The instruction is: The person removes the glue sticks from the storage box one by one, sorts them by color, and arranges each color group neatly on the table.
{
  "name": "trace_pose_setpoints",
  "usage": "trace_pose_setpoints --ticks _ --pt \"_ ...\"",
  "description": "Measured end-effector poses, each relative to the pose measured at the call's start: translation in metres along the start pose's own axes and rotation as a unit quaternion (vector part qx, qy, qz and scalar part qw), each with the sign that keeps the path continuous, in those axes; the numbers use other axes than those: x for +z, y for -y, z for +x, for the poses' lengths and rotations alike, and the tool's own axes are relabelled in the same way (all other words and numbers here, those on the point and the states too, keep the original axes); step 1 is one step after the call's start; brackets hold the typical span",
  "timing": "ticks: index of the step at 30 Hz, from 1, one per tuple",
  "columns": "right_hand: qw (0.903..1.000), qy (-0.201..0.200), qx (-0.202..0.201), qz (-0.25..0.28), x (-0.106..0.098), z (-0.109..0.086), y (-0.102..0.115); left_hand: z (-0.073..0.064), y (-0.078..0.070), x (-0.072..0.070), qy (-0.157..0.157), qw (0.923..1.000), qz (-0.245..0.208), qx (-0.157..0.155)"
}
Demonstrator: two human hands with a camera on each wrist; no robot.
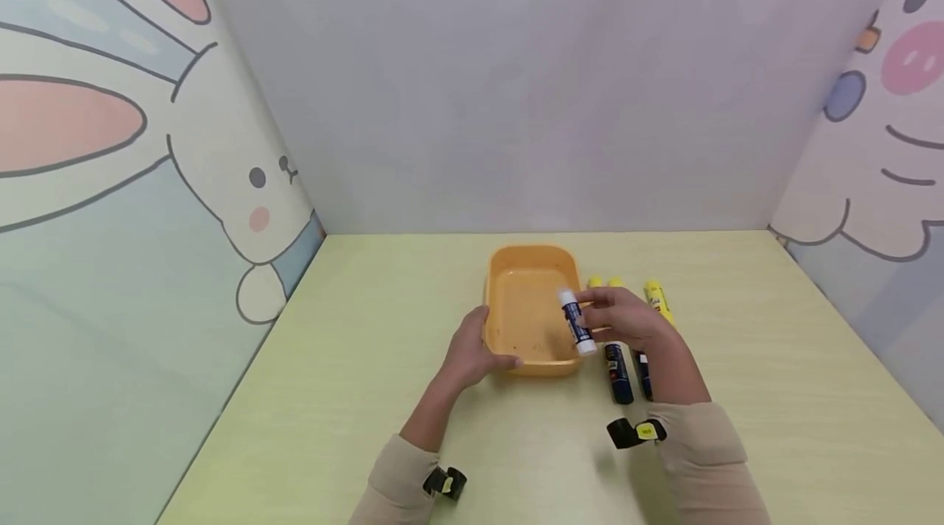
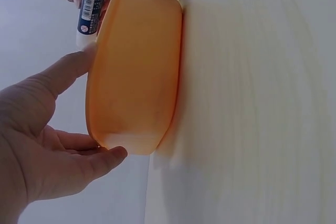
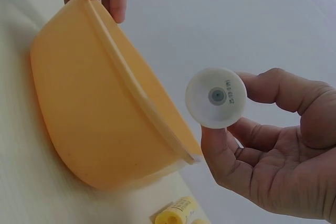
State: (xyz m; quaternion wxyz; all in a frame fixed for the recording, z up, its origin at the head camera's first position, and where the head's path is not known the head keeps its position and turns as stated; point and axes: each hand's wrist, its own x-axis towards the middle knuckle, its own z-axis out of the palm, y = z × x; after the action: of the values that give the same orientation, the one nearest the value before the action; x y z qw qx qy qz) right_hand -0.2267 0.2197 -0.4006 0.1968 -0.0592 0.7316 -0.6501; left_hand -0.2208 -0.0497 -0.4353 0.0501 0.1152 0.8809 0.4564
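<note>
My right hand pinches a glue stick, dark blue with white ends, above the right side of an orange plastic basin. In the right wrist view the white round base of the glue stick faces the camera, between thumb and fingers. My left hand grips the basin's near left corner, thumb and fingers on its rim and wall. Seen from the left wrist, the basin stands on the table. Inside, the basin shows no glue stick in the head view.
Right of the basin lie dark blue glue sticks and a yellow glue stick, partly covered by my right hand and forearm. Two more yellow ends show behind that hand. Walls with cartoon drawings enclose the pale wooden table.
</note>
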Motion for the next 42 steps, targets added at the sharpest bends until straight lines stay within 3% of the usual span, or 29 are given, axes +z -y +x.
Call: trace_pose_setpoints --ticks 5,15,25,42 --pt "0.9995 -0.025 0.017 0.007 -0.005 -0.008 0.000 0.000 -0.001 -0.001 0.005 0.9999 0.009 0.001" --pt "0.9991 -0.039 0.013 -0.009 -0.022 -0.021 -0.004 0.001 -0.001 -0.001 0.014 0.9995 -0.028 -0.005" --pt "0.9975 -0.054 0.045 -0.002 -0.033 -0.034 -0.017 0.000 -0.006 -0.002 0.000 0.9996 0.012 -0.025" --pt "0.9918 -0.087 0.091 0.023 -0.050 -0.057 -0.039 0.004 -0.006 -0.005 0.007 0.9994 0.012 -0.031"
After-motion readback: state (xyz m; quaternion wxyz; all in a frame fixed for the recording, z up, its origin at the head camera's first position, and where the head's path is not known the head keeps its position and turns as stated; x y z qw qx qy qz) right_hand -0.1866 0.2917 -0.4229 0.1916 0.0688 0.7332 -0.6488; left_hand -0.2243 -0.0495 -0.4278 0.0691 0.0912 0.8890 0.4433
